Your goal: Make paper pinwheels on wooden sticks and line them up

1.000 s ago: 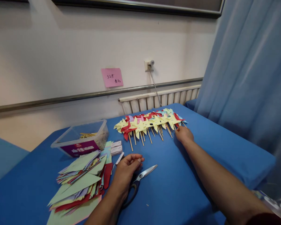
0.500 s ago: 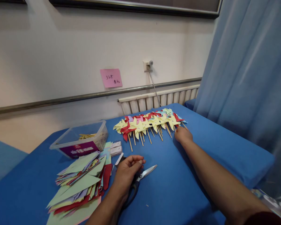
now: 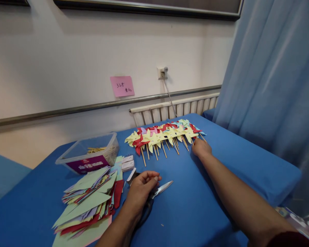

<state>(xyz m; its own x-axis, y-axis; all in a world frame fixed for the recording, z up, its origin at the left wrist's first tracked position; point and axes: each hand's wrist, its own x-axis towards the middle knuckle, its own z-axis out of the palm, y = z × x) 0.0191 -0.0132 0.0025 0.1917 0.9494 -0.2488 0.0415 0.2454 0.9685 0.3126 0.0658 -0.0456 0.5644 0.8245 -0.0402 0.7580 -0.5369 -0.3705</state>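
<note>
At the far right of the pinwheel row, my right hand (image 3: 202,148) is closed around the stick of a yellow paper pinwheel (image 3: 190,134) lying on the table. Beside it lie several more pinwheels (image 3: 152,141) in yellow, red, pink and light blue, their wooden sticks pointing towards me. My left hand (image 3: 143,187) hovers near the middle with fingers curled and thumb against them; whatever is between them, if anything, I cannot make out. Partly under that hand are scissors (image 3: 162,188), silver blades pointing right, black handles half covered.
Stacked cut paper (image 3: 92,199) in several colours lies at the left on the blue table (image 3: 190,212). Behind it stands a clear plastic box (image 3: 110,147) of wooden sticks. Small white boxes (image 3: 128,165) sit beside the paper. A blue curtain (image 3: 267,85) hangs on the right.
My left hand has shifted very slightly to the right. My right hand keeps its place at the end of the pinwheel row.
</note>
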